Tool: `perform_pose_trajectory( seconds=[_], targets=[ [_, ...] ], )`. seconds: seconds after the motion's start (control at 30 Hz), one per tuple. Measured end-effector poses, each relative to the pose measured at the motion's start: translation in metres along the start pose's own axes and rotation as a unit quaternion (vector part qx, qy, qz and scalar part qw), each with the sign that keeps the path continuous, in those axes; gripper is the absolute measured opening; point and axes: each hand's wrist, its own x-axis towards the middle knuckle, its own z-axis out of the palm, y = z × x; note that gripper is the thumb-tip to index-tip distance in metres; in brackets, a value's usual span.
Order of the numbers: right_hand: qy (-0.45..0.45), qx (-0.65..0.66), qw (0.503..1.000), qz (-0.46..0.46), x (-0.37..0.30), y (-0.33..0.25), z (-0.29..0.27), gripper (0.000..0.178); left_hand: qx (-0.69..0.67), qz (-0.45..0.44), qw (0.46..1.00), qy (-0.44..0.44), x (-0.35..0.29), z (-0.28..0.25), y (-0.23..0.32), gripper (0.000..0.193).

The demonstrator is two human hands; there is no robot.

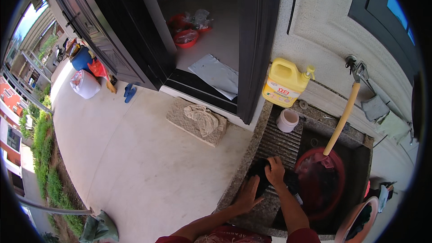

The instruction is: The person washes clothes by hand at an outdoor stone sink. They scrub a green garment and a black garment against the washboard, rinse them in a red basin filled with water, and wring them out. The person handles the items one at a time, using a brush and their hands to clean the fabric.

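Note:
Dark, bunched black cloth (257,169) lies on the ribbed washboard (284,142) of a stone sink. My left hand (245,196) rests at the cloth's near left edge, thumb apart and fingers stretched out. Over the top of the cloth, my right hand (275,172) has its fingers bent round it. Part of the cloth trails right, under my right wrist. Beside it in the sink basin sits a red tub (339,171) with water and dark and pinkish cloth in it. A pale yellow hose (344,117) runs from the wall tap (359,70) down into the tub.
A yellow detergent jug (281,83) with a pump and a whitish cup (287,120) stand at the sink's far end. At lower right is a pink bucket (353,219) with dark cloth inside. Left of the sink, a rag (203,119) lies on a stone step (176,115) before an open doorway.

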Motion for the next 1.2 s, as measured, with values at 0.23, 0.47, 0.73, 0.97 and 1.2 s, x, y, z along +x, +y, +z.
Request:
perform_pose_trajectory(
  seconds=[0.23,0.47,0.73,0.97,1.2],
  targets=[
    [0.006,-0.116,0.993,-0.035,-0.023,-0.013,0.0,0.026,0.158,0.007,0.984,-0.084,0.001,0.006,-0.003,0.082],
    [0.107,-0.176,0.978,0.015,0.021,0.001,0.002,0.016,0.032,0.026,0.999,0.005,0.005,0.007,-0.006,0.085],
    [0.017,-0.166,0.986,-0.004,-0.026,-0.01,0.001,0.022,0.165,-0.001,0.984,-0.068,0.007,0.005,-0.004,0.085],
    [0.128,-0.229,0.959,0.107,0.041,0.024,0.004,0.019,0.175,-0.011,0.978,-0.112,0.014,0.005,0.004,0.082],
    [0.016,0.018,0.997,-0.068,-0.064,-0.037,-0.022,0.03,0.363,-0.037,0.881,-0.301,0.025,-0.014,0.021,0.066]
  ],
)
